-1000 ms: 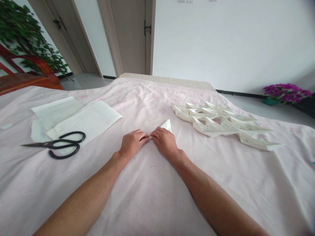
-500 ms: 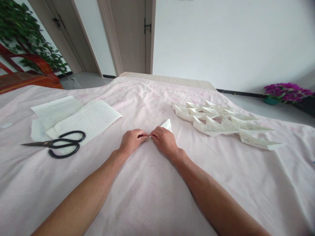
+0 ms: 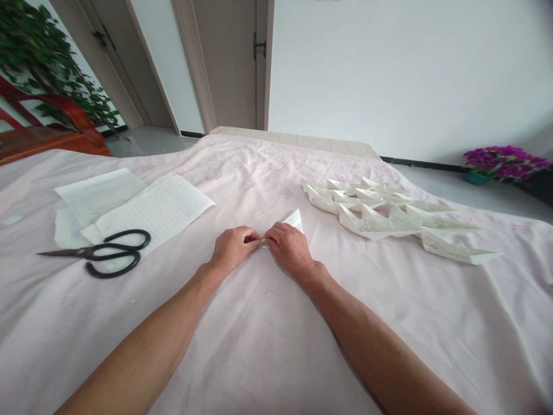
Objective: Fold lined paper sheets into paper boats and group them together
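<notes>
A small folded piece of paper [image 3: 295,219] is held between my two hands over the cloth, mostly hidden under the fingers. One pointed white corner sticks out beyond my right hand [image 3: 288,245], whose fingers are closed on the paper. My left hand [image 3: 234,248] pinches the near left edge of the same paper, its thumb and fingertip almost touching the right hand's fingers. Several folded paper boats [image 3: 380,216] stand in a cluster to the right of my hands.
Black-handled scissors [image 3: 101,252] lie on the left, partly over printed paper sheets [image 3: 159,207]. A pink floral cloth [image 3: 268,346] covers the surface. Beyond its edge are a wooden chair [image 3: 78,124], a leafy plant [image 3: 38,57] and purple flowers [image 3: 505,161].
Almost nothing differs. Both hands keep their grip on the folded paper, with only a very slight shift of the fingers.
</notes>
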Demonstrator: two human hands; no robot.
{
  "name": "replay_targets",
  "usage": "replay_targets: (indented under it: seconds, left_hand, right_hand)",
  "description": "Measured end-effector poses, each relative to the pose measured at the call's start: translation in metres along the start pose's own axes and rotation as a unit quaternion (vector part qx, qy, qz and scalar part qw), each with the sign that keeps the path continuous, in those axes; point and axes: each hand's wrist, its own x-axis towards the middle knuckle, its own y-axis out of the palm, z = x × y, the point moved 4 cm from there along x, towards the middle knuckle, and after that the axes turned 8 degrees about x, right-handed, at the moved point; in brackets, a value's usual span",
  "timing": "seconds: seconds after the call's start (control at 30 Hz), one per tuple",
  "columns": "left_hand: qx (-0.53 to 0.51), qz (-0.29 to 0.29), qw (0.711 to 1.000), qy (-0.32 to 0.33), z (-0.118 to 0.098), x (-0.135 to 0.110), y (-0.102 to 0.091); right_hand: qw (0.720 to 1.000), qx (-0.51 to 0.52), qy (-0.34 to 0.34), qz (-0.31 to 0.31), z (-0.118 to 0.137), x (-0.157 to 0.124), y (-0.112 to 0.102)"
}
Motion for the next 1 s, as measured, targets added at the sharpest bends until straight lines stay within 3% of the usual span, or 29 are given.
replay_targets:
  seconds: [0.47,0.8,1.0]
  left_hand:
    - [0.115,-0.057,0.990,0.055,-0.015,-0.009,-0.003]
    - [0.072,-0.041,0.993,0.080,-0.014,-0.014,-0.005]
    - [0.118,-0.051,0.987,0.097,-0.016,-0.018,-0.006]
  right_hand:
    - [0.999,0.042,-0.013,-0.024,0.004,-0.006,-0.004]
    - [1.000,0.002,-0.013,-0.002,0.003,-0.007,-0.002]
    - [0.999,-0.043,-0.028,0.001,0.004,-0.008,0.002]
